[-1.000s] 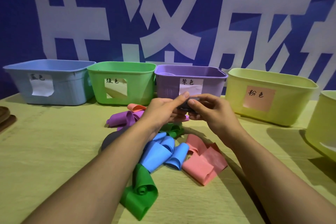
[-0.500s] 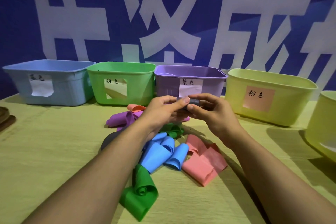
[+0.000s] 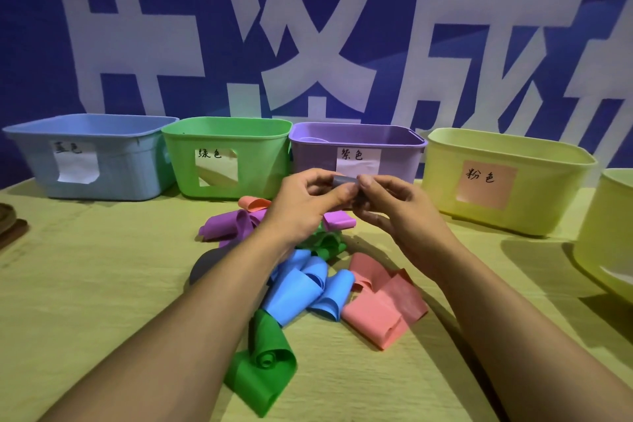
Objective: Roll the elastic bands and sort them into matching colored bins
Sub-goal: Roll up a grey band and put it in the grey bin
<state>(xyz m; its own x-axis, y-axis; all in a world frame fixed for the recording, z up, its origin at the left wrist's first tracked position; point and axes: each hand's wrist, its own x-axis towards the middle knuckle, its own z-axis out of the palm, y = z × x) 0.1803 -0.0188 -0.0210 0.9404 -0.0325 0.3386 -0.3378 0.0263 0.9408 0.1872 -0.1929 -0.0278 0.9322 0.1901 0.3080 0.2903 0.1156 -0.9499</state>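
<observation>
Grey band (image 3: 343,179): small roll at frame centre, between both hands' fingertips.
Left hand (image 3: 306,203): pinches its left end.
Right hand (image 3: 399,209): pinches its right end.

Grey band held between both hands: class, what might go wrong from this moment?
1. The grey band is pinched only at the fingertips of the left hand and right hand, so the roll may spring loose.
2. No grey bin shows; it could end up in the purple bin just behind.
</observation>
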